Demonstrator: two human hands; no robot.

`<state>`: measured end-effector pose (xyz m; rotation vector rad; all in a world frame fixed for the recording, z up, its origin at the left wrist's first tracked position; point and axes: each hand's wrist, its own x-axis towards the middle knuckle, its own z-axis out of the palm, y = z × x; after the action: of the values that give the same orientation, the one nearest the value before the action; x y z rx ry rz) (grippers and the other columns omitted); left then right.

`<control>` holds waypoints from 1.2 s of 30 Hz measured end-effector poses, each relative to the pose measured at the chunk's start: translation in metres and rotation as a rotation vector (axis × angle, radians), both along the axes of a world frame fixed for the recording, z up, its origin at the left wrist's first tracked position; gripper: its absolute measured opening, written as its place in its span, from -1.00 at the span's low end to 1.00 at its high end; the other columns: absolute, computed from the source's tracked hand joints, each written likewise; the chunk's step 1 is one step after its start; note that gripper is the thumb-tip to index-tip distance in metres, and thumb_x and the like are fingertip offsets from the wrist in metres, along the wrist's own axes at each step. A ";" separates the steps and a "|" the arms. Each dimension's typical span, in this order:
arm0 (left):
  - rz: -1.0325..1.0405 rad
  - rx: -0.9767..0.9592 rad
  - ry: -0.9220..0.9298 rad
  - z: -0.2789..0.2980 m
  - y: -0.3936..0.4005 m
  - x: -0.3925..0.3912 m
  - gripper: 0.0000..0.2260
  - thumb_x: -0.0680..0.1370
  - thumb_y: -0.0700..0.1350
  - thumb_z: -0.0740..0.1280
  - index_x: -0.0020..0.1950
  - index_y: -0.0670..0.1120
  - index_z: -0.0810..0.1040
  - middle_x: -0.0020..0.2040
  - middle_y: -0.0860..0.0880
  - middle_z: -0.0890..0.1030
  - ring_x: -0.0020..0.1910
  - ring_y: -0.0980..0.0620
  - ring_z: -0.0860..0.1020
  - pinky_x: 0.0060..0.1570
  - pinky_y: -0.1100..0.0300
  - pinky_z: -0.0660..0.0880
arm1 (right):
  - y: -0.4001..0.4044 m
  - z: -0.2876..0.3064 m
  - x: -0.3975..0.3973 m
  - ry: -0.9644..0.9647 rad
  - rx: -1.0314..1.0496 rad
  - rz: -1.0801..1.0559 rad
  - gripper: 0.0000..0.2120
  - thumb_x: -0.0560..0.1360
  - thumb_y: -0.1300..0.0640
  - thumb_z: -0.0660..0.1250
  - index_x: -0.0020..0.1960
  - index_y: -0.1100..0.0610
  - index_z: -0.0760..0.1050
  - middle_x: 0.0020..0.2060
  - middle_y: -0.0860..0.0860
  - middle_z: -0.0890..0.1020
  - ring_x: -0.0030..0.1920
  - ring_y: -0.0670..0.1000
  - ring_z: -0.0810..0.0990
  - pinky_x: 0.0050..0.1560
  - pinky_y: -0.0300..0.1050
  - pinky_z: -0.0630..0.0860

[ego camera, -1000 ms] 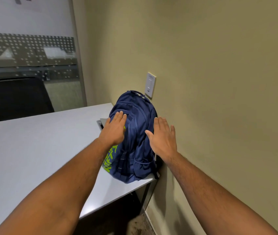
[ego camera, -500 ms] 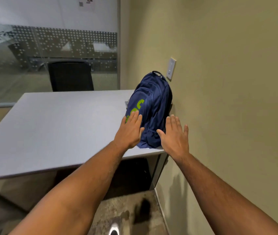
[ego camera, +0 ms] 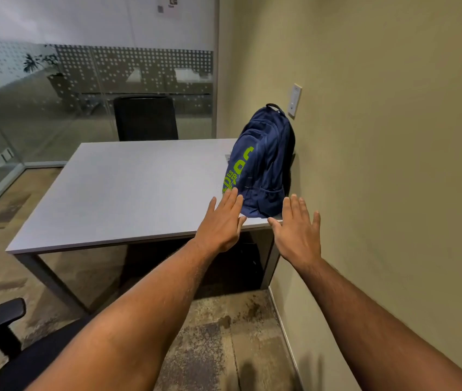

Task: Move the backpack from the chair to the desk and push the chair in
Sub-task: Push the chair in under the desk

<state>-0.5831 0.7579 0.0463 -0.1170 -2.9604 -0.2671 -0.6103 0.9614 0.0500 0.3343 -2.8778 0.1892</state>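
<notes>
standing upright on the grey desk (ego camera: 128, 193), a navy backpack (ego camera: 263, 162) with lime green lettering sits at the desk's near corner beside the beige wall (ego camera: 379, 165), its top handle just below a white wall plate (ego camera: 294, 100). both of the person's bare arms reach toward the backpack. the left hand (ego camera: 220, 224) is flat, fingers straight and spread, holding nothing, its fingertips near the backpack's lower front; whether they touch it cannot be told. the right hand (ego camera: 297, 232) is likewise flat and empty, hanging just short of the backpack's base, over the desk edge. a second ago both palms lay on the backpack; they have since drawn back off it, and the view has pulled away from the desk. the arm and seat of a black chair (ego camera: 1, 320) now show well short of the backpack, at lower left. another black chair (ego camera: 145, 117) stands beyond the desk, before a glass partition (ego camera: 55, 94).
</notes>
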 end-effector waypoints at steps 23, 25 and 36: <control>-0.355 0.006 0.066 -0.006 -0.019 0.195 -0.45 0.72 0.07 -0.01 0.64 -0.17 0.01 0.66 -0.15 -0.05 0.63 -0.08 -0.10 0.58 -0.14 -0.04 | -0.019 0.000 0.276 -0.026 0.016 -0.397 -0.32 0.68 -0.24 -0.05 0.66 0.12 -0.01 0.66 0.08 0.03 0.65 0.08 -0.05 0.58 0.27 -0.08; -0.373 0.012 0.075 -0.004 -0.022 0.205 -0.44 0.71 0.08 -0.01 0.64 -0.17 0.01 0.66 -0.15 -0.05 0.63 -0.08 -0.10 0.58 -0.15 -0.03 | -0.022 0.000 0.290 -0.027 0.019 -0.418 -0.32 0.68 -0.24 -0.05 0.66 0.12 -0.03 0.66 0.08 0.01 0.65 0.08 -0.06 0.59 0.27 -0.09; -0.462 0.002 0.069 -0.024 -0.051 0.267 -0.43 0.71 0.09 -0.01 0.64 -0.16 0.02 0.66 -0.15 -0.05 0.63 -0.08 -0.09 0.57 -0.14 -0.08 | -0.057 -0.021 0.381 -0.036 0.024 -0.504 -0.31 0.67 -0.26 -0.09 0.66 0.12 -0.02 0.66 0.08 -0.01 0.65 0.07 -0.09 0.59 0.26 -0.14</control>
<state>-0.3160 0.7073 0.0223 -0.7957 -2.8262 -0.3133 -0.2297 0.9046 0.0290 -0.3949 -2.8889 0.0690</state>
